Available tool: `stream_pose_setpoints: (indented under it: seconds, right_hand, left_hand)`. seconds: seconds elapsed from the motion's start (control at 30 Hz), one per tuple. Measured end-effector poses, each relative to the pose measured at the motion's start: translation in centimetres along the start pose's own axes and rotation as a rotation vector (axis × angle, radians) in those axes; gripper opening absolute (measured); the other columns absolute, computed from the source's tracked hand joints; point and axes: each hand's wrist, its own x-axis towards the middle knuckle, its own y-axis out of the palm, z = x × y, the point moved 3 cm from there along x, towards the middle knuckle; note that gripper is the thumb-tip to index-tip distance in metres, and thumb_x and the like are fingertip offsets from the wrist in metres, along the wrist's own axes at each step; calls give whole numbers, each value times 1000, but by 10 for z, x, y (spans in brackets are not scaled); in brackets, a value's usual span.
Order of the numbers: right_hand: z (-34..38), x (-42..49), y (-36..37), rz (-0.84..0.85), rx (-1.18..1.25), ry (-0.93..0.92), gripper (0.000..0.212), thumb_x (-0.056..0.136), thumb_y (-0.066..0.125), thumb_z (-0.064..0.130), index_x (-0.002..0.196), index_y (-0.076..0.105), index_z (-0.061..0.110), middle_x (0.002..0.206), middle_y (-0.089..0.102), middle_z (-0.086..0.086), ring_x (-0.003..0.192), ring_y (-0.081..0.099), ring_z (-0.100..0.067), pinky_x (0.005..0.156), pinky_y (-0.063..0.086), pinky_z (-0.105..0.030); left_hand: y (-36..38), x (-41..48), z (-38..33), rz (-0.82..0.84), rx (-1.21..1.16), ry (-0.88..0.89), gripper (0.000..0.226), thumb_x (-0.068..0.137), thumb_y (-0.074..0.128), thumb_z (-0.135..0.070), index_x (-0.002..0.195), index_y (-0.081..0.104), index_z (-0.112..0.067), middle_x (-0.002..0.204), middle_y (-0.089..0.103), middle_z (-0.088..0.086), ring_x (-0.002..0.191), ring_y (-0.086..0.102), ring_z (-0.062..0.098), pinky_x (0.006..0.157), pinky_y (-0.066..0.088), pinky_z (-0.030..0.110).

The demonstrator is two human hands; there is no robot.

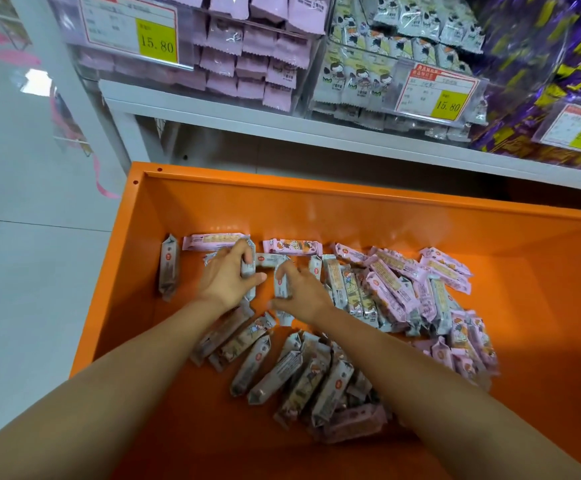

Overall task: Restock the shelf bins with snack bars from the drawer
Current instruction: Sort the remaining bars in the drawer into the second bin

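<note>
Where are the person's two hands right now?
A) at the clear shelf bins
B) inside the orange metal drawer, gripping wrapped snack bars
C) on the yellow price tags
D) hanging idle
B: the left hand and the right hand each grip a grey-wrapped snack bar down inside the orange metal drawer.

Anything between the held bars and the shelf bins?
Nothing loose. The left hand and right hand grip bars inside the orange drawer; the white shelf edge and the bins' clear front panels stand between.
</note>
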Motion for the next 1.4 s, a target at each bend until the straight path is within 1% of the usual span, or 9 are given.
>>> stream_pose_setpoints:
  seconds: [0.13, 0.23, 0.33, 0.43, 0.53, 0.73, 0.97, 1.23, 1.4]
  right_hand:
    - [4, -4, -9, 40, 427, 45, 46, 85, 68, 8, 108, 31, 24, 88, 40, 0, 65, 43, -21, 55, 36, -34]
    - [7, -7, -17, 48, 658, 131, 52, 91, 60, -2, 117, 22, 22, 87, 37, -8, 62, 40, -19, 54, 38, -28]
    - [10, -9, -27, 1, 825, 142, 52, 92, 59, -5, 131, 28, 12, 99, 45, -10, 76, 51, -22, 66, 46, -28]
    - [14, -12, -35, -36, 864, 79, 40, 94, 58, -3, 128, 44, 14, 110, 51, 0, 102, 54, -23, 85, 48, -27]
    - [16, -13, -40, -102, 928, 12, 37, 92, 61, -3, 123, 52, 16, 111, 55, -1, 102, 57, -19, 81, 49, -21]
    - [25, -18, -43, -150, 998, -16, 32, 93, 60, 0, 121, 56, 15, 118, 61, -2, 114, 59, -21, 95, 51, -30]
    - [41, -40, -67, -183, 825, -115, 29, 95, 58, 5, 120, 62, 20, 126, 63, -4, 119, 57, -14, 103, 49, -35]
    - [54, -67, -96, -249, 358, -233, 89, 77, 81, 36, 150, 31, 39, 123, 32, 2, 122, 32, -17, 108, 36, -34]
    - [68, -81, -127, -498, 321, -324, 81, 77, 77, 28, 148, 37, 30, 125, 42, 4, 120, 40, -13, 100, 47, -40]
  left_hand:
    - [-2, 0, 1, 18, -150, -77, 38, 84, 73, -14, 97, 37, -18, 66, 43, 0, 55, 41, 19, 52, 32, 34]
    - [-1, 3, 6, 101, -401, -202, 54, 83, 72, -3, 112, 29, -18, 89, 62, 16, 72, 64, 31, 67, 55, 47]
    - [-1, 3, 5, 154, -582, -317, 55, 84, 73, -4, 123, 35, -9, 110, 64, 18, 88, 66, 26, 71, 57, 35]
    - [-5, 0, -2, 182, -712, -352, 33, 85, 70, 0, 109, 51, -13, 107, 64, 17, 85, 63, 24, 73, 54, 31]
    - [-9, -6, -9, 218, -875, -403, 31, 86, 69, 1, 106, 51, -13, 117, 63, 17, 103, 64, 25, 70, 55, 21]
    - [-16, -10, -24, 148, -987, -472, 27, 84, 75, -9, 100, 53, -7, 116, 67, 19, 105, 66, 30, 69, 57, 28]
    - [-31, -20, -53, 88, -968, -431, 14, 85, 72, -4, 88, 62, -13, 97, 69, 6, 76, 65, 11, 52, 56, 21]
    - [-55, -28, -92, -7, -1071, -440, 28, 79, 78, -6, 94, 54, -13, 97, 69, 12, 78, 70, 24, 70, 60, 35]
    - [-76, -34, -131, -2, -964, -209, 16, 84, 74, -13, 92, 60, -10, 93, 71, 9, 81, 71, 22, 73, 61, 33]
